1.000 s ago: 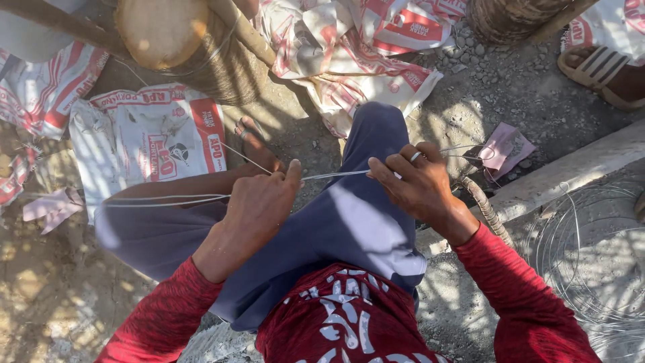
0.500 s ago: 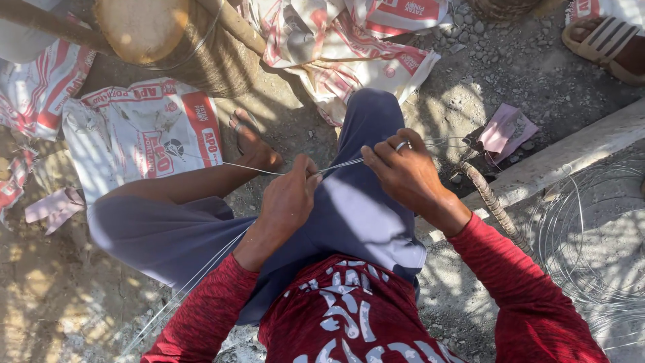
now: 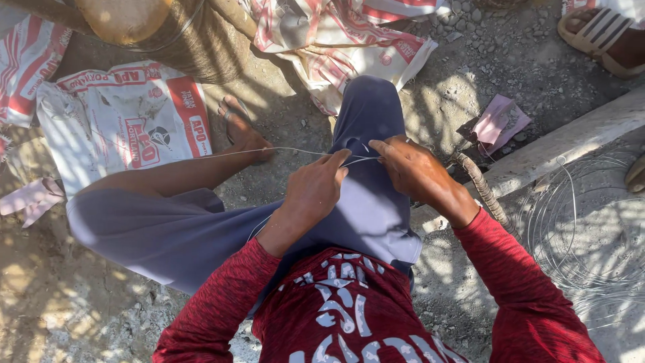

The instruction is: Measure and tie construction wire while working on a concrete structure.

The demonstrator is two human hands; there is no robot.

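Underfoot, the bare gravelly ground (image 3: pixel 282 128) takes up most of the view, dappled with shade, and the person sits on it with legs in grey-blue trousers (image 3: pixel 201 228) spread apart, one bare foot (image 3: pixel 245 134) stretched forward. Scattered white-and-red printed woven sacks (image 3: pixel 127 121) lie to the left and ahead, and a pale concrete kerb (image 3: pixel 571 138) runs diagonally on the right, hemming that side. Beyond the kerb, a loose coil of thin silvery wire (image 3: pixel 584 222) lies flat on a paler slab.

A single strand of thin pale wire (image 3: pixel 269 152) runs taut from the left, past the bare foot, to the two hands above the right thigh. Left hand (image 3: pixel 312 191) is closed, pinching the strand between thumb and fingers; right hand (image 3: pixel 410 168) is likewise closed on it, just beside the left, fingertips nearly touching. By my reading, the work is mid-way: one length is drawn out and held straight, yet no finished bundle or cut pieces show, and the coil looks largely unused.

Room to move is open toward the left along the strand; the right is tighter, with the kerb, a twisted brown rope-like rod (image 3: pixel 484 191) and a small pink crumpled scrap (image 3: pixel 500 121) close by the right elbow.
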